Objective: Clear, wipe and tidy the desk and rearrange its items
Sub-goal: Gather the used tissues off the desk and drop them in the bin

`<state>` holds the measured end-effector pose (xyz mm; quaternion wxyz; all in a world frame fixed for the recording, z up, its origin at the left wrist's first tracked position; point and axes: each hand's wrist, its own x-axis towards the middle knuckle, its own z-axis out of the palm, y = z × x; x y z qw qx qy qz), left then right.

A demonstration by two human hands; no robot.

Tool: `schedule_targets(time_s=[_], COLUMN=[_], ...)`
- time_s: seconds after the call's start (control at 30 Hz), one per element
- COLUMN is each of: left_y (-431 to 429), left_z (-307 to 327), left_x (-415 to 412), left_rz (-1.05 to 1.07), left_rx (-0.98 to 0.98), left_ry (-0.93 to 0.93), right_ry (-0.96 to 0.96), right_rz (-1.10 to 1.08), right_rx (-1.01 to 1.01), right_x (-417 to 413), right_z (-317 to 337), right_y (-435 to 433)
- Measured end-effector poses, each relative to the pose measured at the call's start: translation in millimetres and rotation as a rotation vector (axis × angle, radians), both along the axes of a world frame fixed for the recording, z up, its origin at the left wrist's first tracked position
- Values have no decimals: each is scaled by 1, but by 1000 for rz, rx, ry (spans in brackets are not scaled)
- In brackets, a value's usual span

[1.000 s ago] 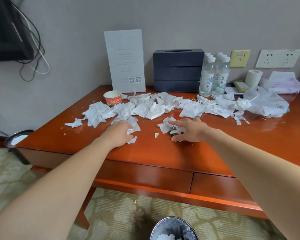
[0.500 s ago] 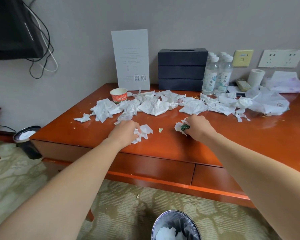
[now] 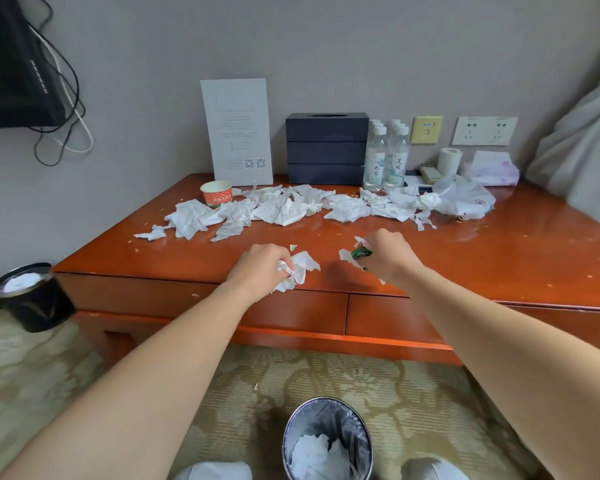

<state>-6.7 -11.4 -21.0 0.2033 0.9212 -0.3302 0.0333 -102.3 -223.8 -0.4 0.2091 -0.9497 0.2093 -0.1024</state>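
Note:
My left hand (image 3: pixel 260 268) grips a crumpled white tissue (image 3: pixel 302 266) over the front edge of the red-brown desk (image 3: pixel 499 258). My right hand (image 3: pixel 385 254) holds a tissue scrap (image 3: pixel 347 255) together with a small green wrapper (image 3: pixel 361 252), also near the front edge. A long row of crumpled tissues (image 3: pixel 281 211) lies across the middle of the desk. A lined metal waste bin (image 3: pixel 328 441) with tissues inside stands on the carpet below my hands.
Along the wall stand a red paper cup (image 3: pixel 216 193), a white sign card (image 3: pixel 238 131), a dark tissue box (image 3: pixel 326 147), water bottles (image 3: pixel 385 157), a paper roll (image 3: pixel 449 160), a remote and a white plastic bag (image 3: pixel 465 199). A second black bin (image 3: pixel 32 296) sits at the desk's left.
Both hands closed on their tissues and pulled back from the middle of the desk to its front edge. The view dropped, showing more of the waste bin below.

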Motion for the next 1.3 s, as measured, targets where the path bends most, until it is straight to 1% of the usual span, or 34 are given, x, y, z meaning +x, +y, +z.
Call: schedule_targets(time_s=[0.17,0.37,0.47,0.6,0.8,0.9,1.3], left_y=[12,28,34,38,32,26,-10], left_z=[-16,-43,-66,-114,-191,-227,-335], left_x=[-45,-90,-106,-118,-112,-100,-41], left_rz=[-50,-61,-61,-50,-10,-8,35], left_rx=[-25,-13,29,34,46,58,135], left_ry=[23,21,40,117,202,250,521], right_ry=[5,27,48,109,256,294,490], right_rz=[6,28,32,32,4,-16,-52], right_rx=[-14,-4,15,80,199,240,333], right_x=[-49,-99,-114,-122,-107,-87,-22], right_z=[-10,-42,-69,-120,-190,-226,-360], right_y=[28,54,65,72,71,64,41])
